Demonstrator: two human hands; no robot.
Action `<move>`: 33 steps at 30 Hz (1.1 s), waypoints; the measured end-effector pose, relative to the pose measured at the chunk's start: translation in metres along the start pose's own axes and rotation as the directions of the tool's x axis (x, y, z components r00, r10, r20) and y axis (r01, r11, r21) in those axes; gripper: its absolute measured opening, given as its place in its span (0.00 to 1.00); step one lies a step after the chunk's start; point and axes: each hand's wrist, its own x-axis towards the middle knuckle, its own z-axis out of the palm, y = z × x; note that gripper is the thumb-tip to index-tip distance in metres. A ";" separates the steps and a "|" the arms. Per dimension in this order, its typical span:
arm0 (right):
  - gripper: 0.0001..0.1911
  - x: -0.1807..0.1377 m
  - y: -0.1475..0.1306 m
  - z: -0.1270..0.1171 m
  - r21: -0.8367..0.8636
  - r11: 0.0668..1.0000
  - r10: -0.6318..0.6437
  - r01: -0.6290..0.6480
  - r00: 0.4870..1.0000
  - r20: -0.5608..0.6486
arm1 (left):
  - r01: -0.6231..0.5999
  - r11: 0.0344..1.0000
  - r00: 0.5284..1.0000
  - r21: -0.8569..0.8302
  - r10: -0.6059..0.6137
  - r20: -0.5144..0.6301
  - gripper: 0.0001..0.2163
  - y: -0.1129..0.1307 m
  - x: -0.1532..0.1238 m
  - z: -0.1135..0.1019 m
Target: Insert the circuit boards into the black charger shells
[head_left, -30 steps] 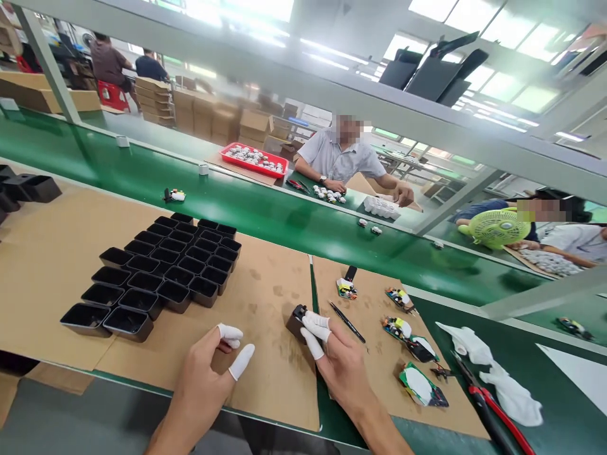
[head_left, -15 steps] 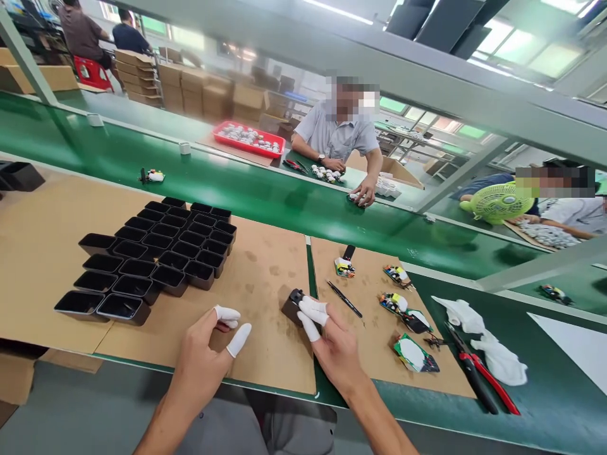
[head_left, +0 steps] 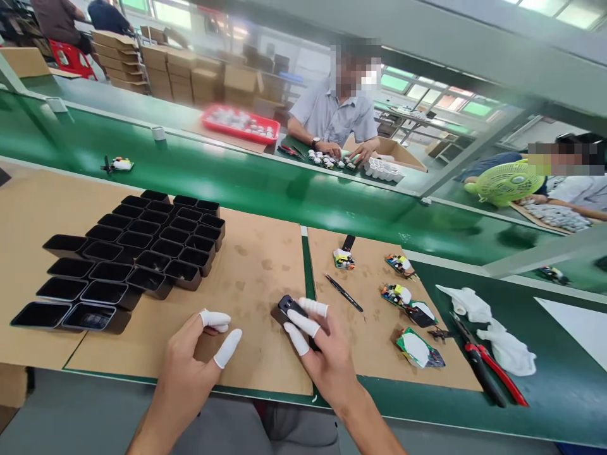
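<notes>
In my right hand (head_left: 327, 354) is a small black plastic case (head_left: 286, 308), held near the seam between two cardboard sheets; white finger cots cover the fingertips on it. My left hand (head_left: 190, 357) hovers over the cardboard (head_left: 256, 272) to the left, its cotted thumb and fingers apart with nothing between them. Beyond it stand rows of open black plastic cases (head_left: 156, 259). To the right of my right hand lie black tweezers (head_left: 344, 293) and several circuit boards, among them one with a white pad (head_left: 415, 349) and one with a black piece attached (head_left: 344, 258).
Red-handled pliers (head_left: 484, 360) and crumpled white gloves (head_left: 507, 347) lie at the right. Across the green conveyor belt (head_left: 265, 196) a co-worker (head_left: 336, 114) handles boards beside a red tray (head_left: 239, 126). A green fan (head_left: 509, 180) stands farther right; one board (head_left: 118, 164) lies on the belt.
The view has shifted slightly. My right hand has turned the black case, so more of its top shows. Across the belt, the co-worker's reaching hand has drawn back to the boards.
</notes>
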 end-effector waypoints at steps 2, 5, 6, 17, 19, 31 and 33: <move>0.26 0.002 -0.001 -0.001 -0.004 0.999 0.053 -0.053 0.998 -0.034 | -0.006 1.000 1.000 0.006 0.006 -0.013 0.11 -0.001 0.000 0.000; 0.25 0.004 -0.001 -0.002 -0.006 0.996 0.087 -0.087 0.995 -0.043 | -0.012 1.000 1.000 0.016 0.012 -0.022 0.11 -0.001 -0.001 0.000; 0.24 0.005 0.000 -0.002 -0.003 0.996 0.089 -0.089 0.995 -0.037 | -0.016 1.000 1.000 0.021 0.017 -0.022 0.11 -0.001 -0.001 0.000; 0.17 0.003 0.003 -0.002 0.106 0.986 0.129 -0.128 0.992 0.005 | -0.058 0.997 0.998 0.047 0.059 -0.018 0.10 -0.003 -0.001 0.000; 0.16 0.005 0.003 -0.003 0.131 0.975 0.177 -0.178 0.984 0.019 | -0.056 0.997 0.998 0.050 0.057 -0.022 0.10 -0.004 -0.001 0.000; 0.13 0.004 0.012 -0.004 0.302 0.894 0.322 -0.332 0.943 0.085 | -0.158 0.987 0.846 -0.028 0.150 0.512 0.15 0.047 0.052 0.032; 0.15 0.005 0.013 -0.004 0.328 0.887 0.312 -0.325 0.946 0.092 | -0.106 0.979 0.808 -0.176 0.188 0.558 0.13 0.046 0.068 0.042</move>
